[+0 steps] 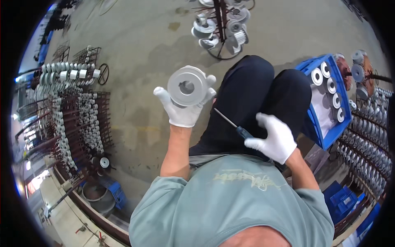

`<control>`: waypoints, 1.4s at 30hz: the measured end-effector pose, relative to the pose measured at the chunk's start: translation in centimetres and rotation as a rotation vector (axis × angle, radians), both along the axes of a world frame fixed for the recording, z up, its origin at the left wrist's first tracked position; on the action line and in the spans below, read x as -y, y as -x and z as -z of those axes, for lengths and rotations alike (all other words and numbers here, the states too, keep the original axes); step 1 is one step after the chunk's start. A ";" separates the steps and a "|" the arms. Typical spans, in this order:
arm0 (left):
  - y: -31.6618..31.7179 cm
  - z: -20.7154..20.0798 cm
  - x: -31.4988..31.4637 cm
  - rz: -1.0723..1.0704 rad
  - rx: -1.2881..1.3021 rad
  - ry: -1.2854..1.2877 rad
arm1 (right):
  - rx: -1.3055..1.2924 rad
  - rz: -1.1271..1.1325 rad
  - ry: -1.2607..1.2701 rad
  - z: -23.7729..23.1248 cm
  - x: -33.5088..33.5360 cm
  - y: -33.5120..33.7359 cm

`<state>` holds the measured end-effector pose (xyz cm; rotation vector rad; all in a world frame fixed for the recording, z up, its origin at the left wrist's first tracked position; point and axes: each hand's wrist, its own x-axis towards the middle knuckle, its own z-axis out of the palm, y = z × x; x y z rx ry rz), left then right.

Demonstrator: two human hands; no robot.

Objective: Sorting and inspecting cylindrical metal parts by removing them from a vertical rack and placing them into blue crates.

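A round silver-grey metal pulley [198,91] with a keyed centre bore lies against the palm of my left hand [182,114]. Its flat face is turned up toward me. My left thumb sticks out to the side, while the other fingers hold the pulley's right edge and far side. Over my lap, my right hand [275,139] grips the dark blue handle of a screwdriver [243,132]. The thin shaft slants up and left toward the pulley, with its tip apart from it. White gloves cover both hands.
A blue crate [328,145] with several metal pulleys [331,85] stands beside my right knee. Ahead is an upright rack [221,24] hung with larger pulleys. Racks of small metal parts [76,119] line the left, more [366,140] the right. A bucket [98,201] stands lower left.
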<state>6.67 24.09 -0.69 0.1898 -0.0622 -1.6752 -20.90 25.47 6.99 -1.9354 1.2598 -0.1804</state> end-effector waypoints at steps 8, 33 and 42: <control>-2.6 1.0 -1.0 -0.184 -0.004 -0.060 | 0.176 0.029 -0.297 2.6 -4.0 -1.0; -9.6 10.7 -6.0 -0.117 0.271 -0.137 | -0.035 -0.162 -0.221 -0.1 0.6 -7.8; -9.4 10.2 -6.3 -0.083 0.350 -0.101 | -0.062 -0.208 -0.253 0.2 1.0 -8.2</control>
